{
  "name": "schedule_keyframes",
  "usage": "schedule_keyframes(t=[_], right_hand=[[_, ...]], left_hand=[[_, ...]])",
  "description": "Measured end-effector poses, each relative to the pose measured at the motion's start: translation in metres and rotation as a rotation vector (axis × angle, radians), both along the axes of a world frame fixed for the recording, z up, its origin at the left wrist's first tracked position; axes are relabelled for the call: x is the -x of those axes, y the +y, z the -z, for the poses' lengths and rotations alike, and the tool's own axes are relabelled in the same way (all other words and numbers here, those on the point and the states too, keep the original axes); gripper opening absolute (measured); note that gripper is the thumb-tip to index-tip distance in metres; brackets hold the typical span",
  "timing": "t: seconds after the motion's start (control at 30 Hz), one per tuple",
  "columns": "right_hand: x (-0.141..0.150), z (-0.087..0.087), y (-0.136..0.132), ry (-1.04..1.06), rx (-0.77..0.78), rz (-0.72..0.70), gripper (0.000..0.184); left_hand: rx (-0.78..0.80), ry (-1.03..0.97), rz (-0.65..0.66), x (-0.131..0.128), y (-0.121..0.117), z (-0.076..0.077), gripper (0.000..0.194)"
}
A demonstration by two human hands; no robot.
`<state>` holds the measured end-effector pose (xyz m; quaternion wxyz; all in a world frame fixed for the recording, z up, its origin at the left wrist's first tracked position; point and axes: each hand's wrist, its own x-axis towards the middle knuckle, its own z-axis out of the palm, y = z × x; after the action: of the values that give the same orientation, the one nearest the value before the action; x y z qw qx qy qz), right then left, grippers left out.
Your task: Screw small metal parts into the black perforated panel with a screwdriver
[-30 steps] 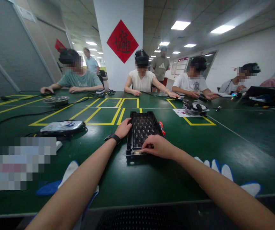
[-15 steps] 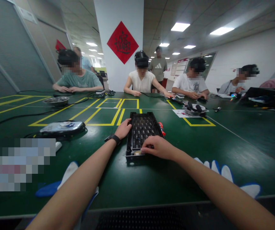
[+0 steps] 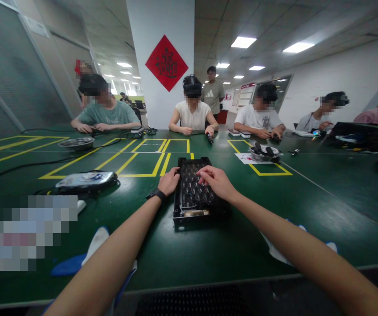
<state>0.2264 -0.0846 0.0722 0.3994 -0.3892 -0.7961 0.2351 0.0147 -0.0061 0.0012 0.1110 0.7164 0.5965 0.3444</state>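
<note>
A black rectangular case [image 3: 194,202] lies on the green table in front of me, with rows of small shiny metal pieces in its recessed middle. A pale, gold-tinted strip [image 3: 196,213] sits at its near end. My left hand [image 3: 169,181], with a dark band on the wrist, grips the case's left edge. Above the case's right half hovers my right hand [image 3: 218,181], its fingers curved and a little apart, with nothing visible between them. It hides part of the case's right side.
Blue and white gloves [image 3: 95,248] lie under my forearms. On the left are a cable-wrapped device [image 3: 87,179] and a metal bowl [image 3: 77,144]; another bowl [image 3: 264,152] holds black items at the right. Several people sit across the table, and one person stands behind.
My right hand has lifted from the near end of the case and moved away over its middle, uncovering the pale strip. My left hand stays on the left edge.
</note>
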Motion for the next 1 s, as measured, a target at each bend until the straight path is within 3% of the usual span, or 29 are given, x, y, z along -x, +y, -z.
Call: schedule_keyframes(t=[0.17, 0.27, 0.5, 0.57, 0.67, 0.73, 0.87, 1.0], right_hand=[[-0.008, 0.009, 0.030, -0.473, 0.031, 0.003, 0.012], [-0.010, 0.020, 0.038, -0.541, 0.050, 0.032, 0.006], [-0.001, 0.024, 0.036, -0.462, 0.013, 0.050, 0.005], [0.004, 0.023, 0.029, -0.344, 0.051, -0.044, 0.012], [0.011, 0.022, 0.014, -0.070, 0.236, -0.304, 0.024], [0.014, 0.021, 0.005, 0.039, 0.322, -0.395, 0.028], [0.019, 0.020, -0.006, 0.101, 0.396, -0.420, 0.032], [0.021, 0.021, -0.010, 0.029, 0.407, -0.420, 0.030]], left_hand=[[-0.010, 0.000, -0.016, -0.002, 0.002, 0.002, 0.043], [-0.007, -0.026, -0.013, -0.002, 0.005, 0.004, 0.043], [0.019, -0.057, -0.008, -0.002, 0.005, 0.004, 0.044], [0.017, -0.073, -0.006, -0.003, 0.004, 0.004, 0.043], [-0.003, -0.130, 0.007, -0.004, 0.004, 0.005, 0.043], [-0.007, -0.167, 0.032, -0.005, 0.004, 0.006, 0.043], [-0.005, -0.174, 0.062, -0.006, 0.006, 0.007, 0.043], [-0.017, -0.141, 0.076, -0.005, 0.007, 0.008, 0.042]])
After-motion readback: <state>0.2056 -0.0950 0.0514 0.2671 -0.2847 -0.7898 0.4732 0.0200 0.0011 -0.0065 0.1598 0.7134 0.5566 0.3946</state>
